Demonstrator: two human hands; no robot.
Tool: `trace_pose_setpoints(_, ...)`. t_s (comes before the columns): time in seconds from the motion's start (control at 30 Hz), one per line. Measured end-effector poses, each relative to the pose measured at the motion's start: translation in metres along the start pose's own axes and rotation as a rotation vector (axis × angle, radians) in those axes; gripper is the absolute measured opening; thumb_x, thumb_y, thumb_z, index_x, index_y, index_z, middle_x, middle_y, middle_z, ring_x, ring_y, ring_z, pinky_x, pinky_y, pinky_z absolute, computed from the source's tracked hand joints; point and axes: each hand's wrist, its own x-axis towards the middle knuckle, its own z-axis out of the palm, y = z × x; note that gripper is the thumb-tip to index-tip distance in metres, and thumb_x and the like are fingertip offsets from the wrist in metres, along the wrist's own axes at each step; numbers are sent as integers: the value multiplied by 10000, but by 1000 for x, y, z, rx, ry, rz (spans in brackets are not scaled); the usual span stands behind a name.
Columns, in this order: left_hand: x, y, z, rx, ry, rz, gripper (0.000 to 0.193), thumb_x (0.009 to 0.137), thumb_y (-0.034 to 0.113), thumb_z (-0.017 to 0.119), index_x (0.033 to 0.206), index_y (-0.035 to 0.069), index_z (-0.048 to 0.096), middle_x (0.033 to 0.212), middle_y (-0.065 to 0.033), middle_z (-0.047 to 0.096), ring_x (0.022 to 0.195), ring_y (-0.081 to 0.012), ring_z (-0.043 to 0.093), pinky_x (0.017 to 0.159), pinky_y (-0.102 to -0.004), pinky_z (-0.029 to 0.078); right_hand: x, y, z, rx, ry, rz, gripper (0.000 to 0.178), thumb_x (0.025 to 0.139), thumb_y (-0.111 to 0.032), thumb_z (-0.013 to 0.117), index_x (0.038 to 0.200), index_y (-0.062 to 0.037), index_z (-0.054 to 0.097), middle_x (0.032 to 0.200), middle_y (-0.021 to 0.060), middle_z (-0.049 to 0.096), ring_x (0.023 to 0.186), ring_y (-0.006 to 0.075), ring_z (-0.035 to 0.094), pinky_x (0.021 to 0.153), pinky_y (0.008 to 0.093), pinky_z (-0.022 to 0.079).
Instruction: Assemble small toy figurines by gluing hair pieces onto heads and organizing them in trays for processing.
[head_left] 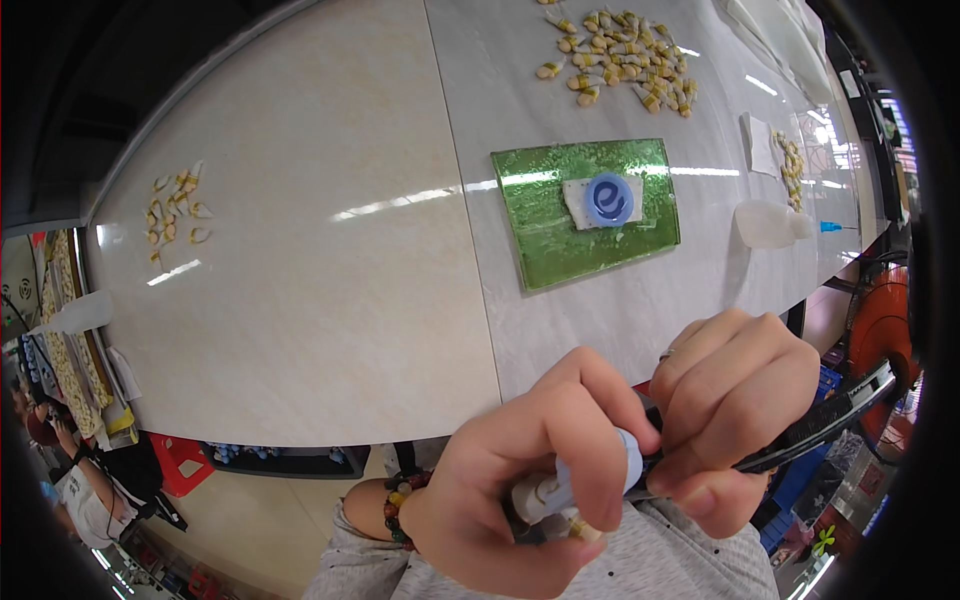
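Head view: the left hand [590,490] curls round a pale blue-and-white cylinder [565,489], whose long axis runs from about 8 o'clock toward 2. Just beside its blue end, toward 2 o'clock, the right hand [735,420] has fingers folded, thumb and forefinger drawn together (what they pinch, if anything, I cannot tell). Toward 12 o'clock, a green slab [560,248] lies on the surface [330,300].

Two foreground hands [510,485]; one slab [560,255]; three piece clusters [618,72].
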Motion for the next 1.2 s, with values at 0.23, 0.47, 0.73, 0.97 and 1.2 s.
trace_pose_setpoints(0.23, 10, 4, 10, -202, 77, -62, 354, 636, -28, 590, 927, 99, 435, 960, -80, 476, 926, -183, 447, 801, -248, 335, 4, -6, -1, -51, -12, 2, 114, 646, -57, 627, 586, 27, 578, 466, 78, 515, 312, 121, 389, 294, 210, 290)
trace_pose_setpoints(0.47, 7, -21, 6, -558, 13, 180, 469, 656, -62, 601, 1011, 202, 445, 1163, -148, 365, 1002, -171, 404, 854, -248, 324, 1, 8, 21, -76, 206, -146, 132, 652, -61, 621, 574, 20, 551, 462, 76, 498, 308, 106, 351, 289, 209, 276)
trace_pose_setpoints(0.73, 11, -20, 15, -697, 33, 190, 469, 672, -49, 624, 1020, 224, 466, 1191, -117, 349, 1035, -152, 380, 855, -250, 340, -8, 10, 30, -104, 326, -176, 144, 669, -71, 595, 579, -1, 506, 447, 69, 481, 313, 98, 360, 288, 200, 273)
trace_pose_setpoints(0.97, 16, 20, 37, -522, 449, -179, 442, 612, -72, 657, 809, 284, 484, 1013, -51, 406, 898, -137, 387, 697, -224, 290, -16, -1, 42, 32, 748, -249, 223, 700, -124, 596, 546, -70, 443, 408, 5, 401, 301, 73, 300, 289, 196, 255)
trace_pose_setpoints(1.2, 15, 26, 47, -386, 530, -169, 281, 712, 50, 652, 762, 273, 490, 956, -79, 424, 792, -143, 376, 684, -224, 286, -20, 9, 33, -7, 464, -235, 210, 729, -155, 605, 583, -52, 493, 444, 20, 454, 320, 73, 340, 302, 190, 271)
